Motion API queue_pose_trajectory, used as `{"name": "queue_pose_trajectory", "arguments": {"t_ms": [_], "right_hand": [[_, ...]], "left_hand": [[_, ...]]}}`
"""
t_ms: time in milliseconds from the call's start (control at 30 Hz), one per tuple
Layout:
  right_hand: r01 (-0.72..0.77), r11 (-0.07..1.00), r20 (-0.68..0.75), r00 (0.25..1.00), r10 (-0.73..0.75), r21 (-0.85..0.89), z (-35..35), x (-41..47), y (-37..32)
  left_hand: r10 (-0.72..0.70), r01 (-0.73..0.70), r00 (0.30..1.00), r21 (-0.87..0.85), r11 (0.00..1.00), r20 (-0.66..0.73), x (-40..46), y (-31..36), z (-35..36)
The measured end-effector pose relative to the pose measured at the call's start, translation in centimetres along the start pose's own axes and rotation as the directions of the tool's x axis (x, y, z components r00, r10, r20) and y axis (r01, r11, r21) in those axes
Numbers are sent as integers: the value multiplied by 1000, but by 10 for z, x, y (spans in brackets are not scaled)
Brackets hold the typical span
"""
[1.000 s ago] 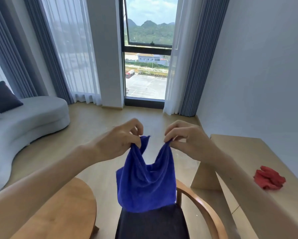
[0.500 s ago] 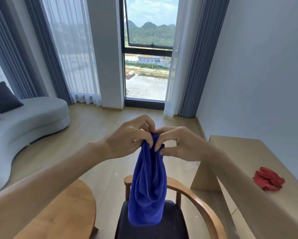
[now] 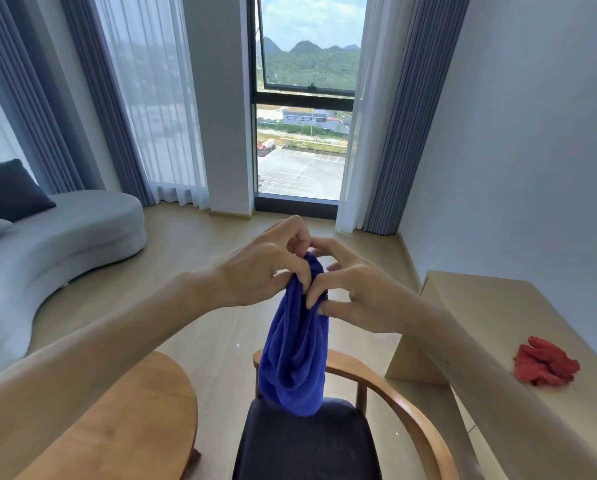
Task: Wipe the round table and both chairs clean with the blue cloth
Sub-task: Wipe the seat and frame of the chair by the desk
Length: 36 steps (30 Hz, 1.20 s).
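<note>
The blue cloth (image 3: 295, 351) hangs folded in a loop in front of me, above a chair. My left hand (image 3: 262, 268) and my right hand (image 3: 354, 292) are pressed together at its top, both pinching the bunched edges. Below the cloth stands a wooden chair (image 3: 404, 414) with a curved back rail and a dark seat (image 3: 307, 445). The round wooden table (image 3: 131, 434) shows at the bottom left, partly hidden by my left forearm. Only one chair is in view.
A light wooden desk (image 3: 491, 320) runs along the right wall with a crumpled red cloth (image 3: 544, 365) on it. A grey curved sofa (image 3: 54, 244) with a dark cushion (image 3: 8, 190) fills the left side. Bare wooden floor reaches the window (image 3: 304, 133) and curtains.
My hands, held apart with the cloth spread between them, came together. The cloth has folded into a narrow hanging loop, and the left hand's fingers have shifted on the bunched top.
</note>
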State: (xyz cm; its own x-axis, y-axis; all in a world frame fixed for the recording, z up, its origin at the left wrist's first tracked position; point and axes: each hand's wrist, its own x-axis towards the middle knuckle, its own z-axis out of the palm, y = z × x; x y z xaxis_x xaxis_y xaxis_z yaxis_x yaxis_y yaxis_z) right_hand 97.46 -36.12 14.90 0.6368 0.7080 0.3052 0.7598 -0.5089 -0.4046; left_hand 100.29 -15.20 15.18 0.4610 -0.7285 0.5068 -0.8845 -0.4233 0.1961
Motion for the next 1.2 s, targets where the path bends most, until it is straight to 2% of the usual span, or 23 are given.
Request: {"name": "queue_pose_trajectory", "arguments": {"t_ms": [167, 267, 400, 600, 733, 800, 1000, 1100, 1200], "right_hand": [[-2, 994, 7, 1000, 3, -108, -3, 1, 7], [-7, 998, -26, 1000, 6, -59, -5, 1, 8], [-61, 998, -126, 990, 63, 18, -9, 0, 12], [-74, 997, -170, 982, 76, 20, -17, -1, 18], [-59, 998, -191, 980, 63, 25, -22, -3, 23], [-60, 998, -178, 982, 60, 8, -21, -4, 26], [-129, 992, -229, 965, 125, -1, -23, -15, 42], [-180, 984, -217, 960, 176, 2, -21, -22, 49], [-197, 980, -227, 953, 198, 27, -20, -24, 52]], "left_hand": [[-14, 14, 998, 11, 1000, 63, -3, -4, -1], [-35, 33, 996, 20, 999, 88, -7, -8, 3], [-128, 134, 974, -19, 991, 186, -20, -6, 15], [-247, 258, 917, 5, 966, 312, -44, 3, 47], [-310, 305, 899, 68, 950, 310, -48, 0, 52], [-332, 306, 905, 137, 942, 265, -45, 2, 54], [-261, 209, 946, 255, 944, 190, -47, 0, 45], [-169, 132, 961, 174, 976, 217, -42, -6, 24], [-156, 137, 960, 95, 986, 232, -36, -10, 7]]}}
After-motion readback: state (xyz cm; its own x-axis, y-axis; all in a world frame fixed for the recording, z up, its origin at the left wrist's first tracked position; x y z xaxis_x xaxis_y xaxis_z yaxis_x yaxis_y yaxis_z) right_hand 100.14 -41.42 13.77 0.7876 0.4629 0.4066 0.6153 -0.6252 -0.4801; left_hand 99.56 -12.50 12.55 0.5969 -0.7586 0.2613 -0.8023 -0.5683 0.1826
